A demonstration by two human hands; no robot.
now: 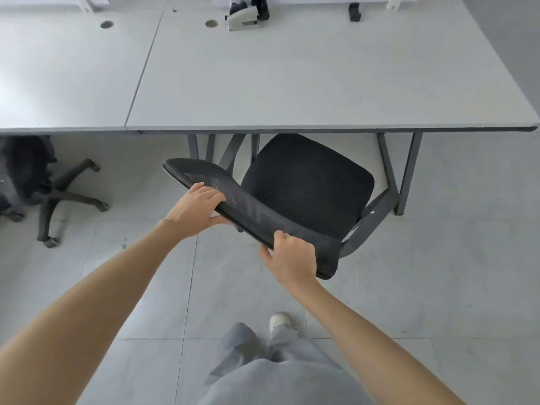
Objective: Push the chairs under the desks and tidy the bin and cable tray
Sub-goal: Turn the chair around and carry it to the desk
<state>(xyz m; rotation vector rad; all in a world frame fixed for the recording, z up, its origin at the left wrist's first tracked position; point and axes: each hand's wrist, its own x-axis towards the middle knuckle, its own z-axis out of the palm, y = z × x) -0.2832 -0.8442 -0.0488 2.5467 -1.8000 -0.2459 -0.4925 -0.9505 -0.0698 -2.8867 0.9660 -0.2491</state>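
So, biggest thing here is the desk (306,83), a flat pale grey top with a matte finish, butted edge to edge against a second desk (64,77) of the same kind on the left. Each one has a round cable hole near the back. Dark grey metal legs (409,171) run down under the front edge, and the floor (438,287) is large light grey tiles with thin grout lines.

The office chair (306,182) sits in front of the right desk, turned at an angle, with only the far end of its seat tucked under the edge. The seat is a rounded black fabric pad with a few tiny pale specks; the backrest top is curved black mesh with a visible hole pattern.

Both hands are on that backrest top. The left hand (195,211) grips it with fingers over the mesh and thumb underneath. The right hand (289,255) holds it nearer the right end, fingers curled around the edge.

Off to the left, another chair's black star base (67,197) with casters stands on the tiles. At the back of the desk lies a grey-and-black clamp-like thing (245,16); can't tell exactly what it is.
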